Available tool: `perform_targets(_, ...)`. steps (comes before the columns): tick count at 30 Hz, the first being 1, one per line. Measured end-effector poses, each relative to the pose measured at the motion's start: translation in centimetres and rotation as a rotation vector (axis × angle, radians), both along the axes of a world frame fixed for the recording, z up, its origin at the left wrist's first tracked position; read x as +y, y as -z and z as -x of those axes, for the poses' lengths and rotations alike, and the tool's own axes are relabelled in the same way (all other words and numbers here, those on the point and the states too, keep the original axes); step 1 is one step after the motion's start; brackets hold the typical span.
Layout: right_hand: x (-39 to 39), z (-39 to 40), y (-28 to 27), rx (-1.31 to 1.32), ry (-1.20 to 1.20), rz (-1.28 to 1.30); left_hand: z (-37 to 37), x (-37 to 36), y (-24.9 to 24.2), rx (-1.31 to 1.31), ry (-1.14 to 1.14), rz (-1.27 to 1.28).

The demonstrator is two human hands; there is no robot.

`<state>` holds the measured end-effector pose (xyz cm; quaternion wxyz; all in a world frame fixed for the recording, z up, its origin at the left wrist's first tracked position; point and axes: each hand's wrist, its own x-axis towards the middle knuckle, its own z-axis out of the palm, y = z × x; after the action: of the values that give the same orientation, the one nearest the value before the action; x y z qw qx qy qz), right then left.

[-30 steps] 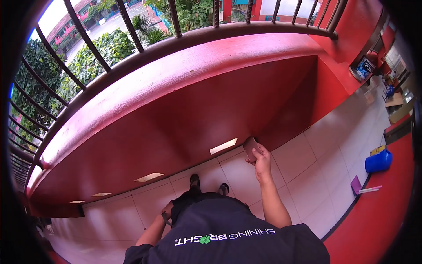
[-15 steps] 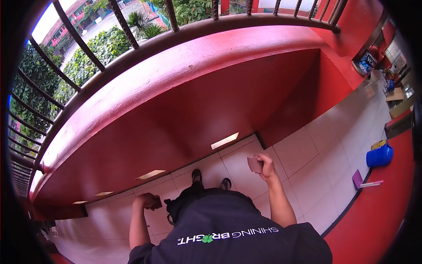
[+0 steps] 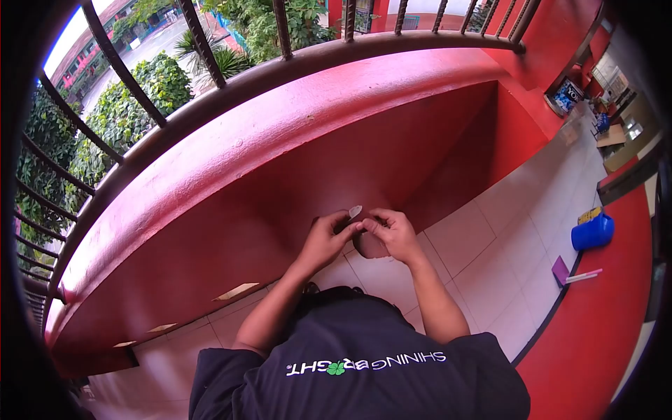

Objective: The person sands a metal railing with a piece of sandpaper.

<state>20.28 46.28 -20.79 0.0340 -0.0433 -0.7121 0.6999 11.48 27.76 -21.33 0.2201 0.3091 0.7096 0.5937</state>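
Note:
My two hands meet in front of the red wall, thumbs and fingertips close together. Pinched in my right hand (image 3: pixel 397 236) is a small, thin brown sheet piece (image 3: pixel 369 246), its lower edge curving down below the fingers. My left hand (image 3: pixel 326 239) is closed around a dark piece, mostly hidden by the fingers. A pale, whitish tip (image 3: pixel 355 211) sticks up between the two hands. Below them is my black shirt (image 3: pixel 357 336) with white lettering.
A curved red wall (image 3: pixel 280 210) topped by a metal railing (image 3: pixel 280 63) stands before me. Pale floor tiles (image 3: pixel 462 238) run right to a red ledge (image 3: pixel 595 315). On it are a blue container (image 3: pixel 593 232), a purple piece (image 3: pixel 560 271) and white sticks (image 3: pixel 583 276).
Both hands have come up and inward from far apart to meet in the middle. The brown sheet piece moved left with my right hand. The view has shifted slightly.

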Motion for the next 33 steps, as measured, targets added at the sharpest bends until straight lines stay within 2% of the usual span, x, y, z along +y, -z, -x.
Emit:
perform_targets(1, 0.4, 0.5, -0.6, 0.051, 0.059, 0.005, 1.0, 0.5, -1.2, -0.153, 0.038, 0.022)
perform_targets(3, 0.7, 1.4, -2.0, 0.056, 0.154, 0.082, 0.8, 1.3, -3.8, 0.031, -0.074, -0.078)
perform_targets(4, 0.4, 1.6, -2.6, 0.079, 0.224, 0.156, 0.6, 1.9, -2.7, 0.021, -0.051, -0.08)
perform_targets(5, -0.1, 1.9, -3.1, 0.079, 0.245, 0.151, 0.6, 2.5, -1.1, -0.037, -0.012, -0.242)
perform_targets(7, -1.5, 2.5, -3.5, 0.146, 0.378, 0.359, 0.7, 2.3, -0.8, -0.103, 0.039, -0.401)
perform_targets(9, -2.4, 2.8, -3.0, 0.168, 0.383, 0.326, 0.9, 1.3, -0.7, -0.482, 0.196, -0.148)
perform_targets(11, -3.4, 3.1, -2.3, 0.231, 0.491, 0.363, 1.6, 0.1, 1.3, -0.533, 0.196, -0.184)
perform_targets(12, -3.3, 3.2, -1.6, 0.232, 0.505, 0.358, 1.9, -0.5, 1.5, -0.464, 0.117, -0.169)
perform_targets(13, -2.7, 3.2, -0.4, 0.262, 0.738, 0.273, 2.2, -1.1, 1.6, -0.394, 0.041, -0.155)
perform_targets(14, -2.0, 3.1, 0.9, 0.29, 0.973, 0.183, 2.5, -1.7, 1.8, -0.396, 0.061, -0.154)
perform_targets(15, -1.1, 2.2, 2.6, 0.195, 1.033, 0.054, 2.8, -2.5, 1.8, -0.382, 0.057, -0.172)
perform_targets(16, -0.5, 0.9, 5.9, 0.074, 1.086, -0.294, 3.2, -3.2, 1.9, -0.368, 0.055, -0.191)
perform_targets(18, 0.3, -3.9, 15.8, -0.104, 1.0, -0.908, 4.6, -4.5, 3.6, -0.294, 0.106, -0.179)
perform_targets(19, -0.3, -7.1, 19.7, -0.156, 0.865, -1.164, 4.7, -4.9, 3.5, -0.306, 0.129, -0.174)
perform_targets(21, -4.0, -12.0, 21.6, -0.796, 0.75, -0.631, 4.6, -5.4, 3.2, -0.509, 0.106, -0.195)
perform_targets(23, -7.7, -16.0, 22.0, -0.962, 0.57, -0.701, 4.6, -5.9, 4.0, -0.509, 0.117, -0.176)
perform_targets(24, -8.6, -17.7, 23.7, -0.975, 0.598, -0.69, 4.9, -6.0, 4.4, -0.489, 0.094, -0.173)
perform_targets(26, -8.9, -21.1, 28.5, -0.629, 0.456, -0.551, 5.3, -6.3, 5.2, -0.507, 0.108, -0.148)
perform_targets(27, -9.3, -21.4, 27.4, -0.642, 0.468, -0.55, 5.2, -6.4, 5.6, -0.521, 0.093, -0.129)
perform_targets(28, -9.2, -21.2, 25.5, -0.644, 0.45, -0.44, 5.0, -6.5, 5.7, -0.526, 0.104, -0.13)
perform_targets(29, -9.0, -20.4, 22.6, -0.641, 0.429, -0.333, 5.0, -6.5, 5.8, -0.526, 0.096, -0.137)
perform_targets(30, -8.9, -19.5, 19.5, -0.643, 0.434, -0.335, 4.9, -6.6, 5.9, -0.525, 0.085, -0.143)
perform_targets(32, -8.1, -17.7, 14.6, -0.96, 0.209, -0.186, 4.9, -6.7, 6.2, -0.527, 0.086, -0.147)
perform_targets(33, -7.5, -17.3, 14.6, -0.96, 0.213, -0.191, 4.9, -6.6, 6.1, -0.528, 0.083, -0.149)
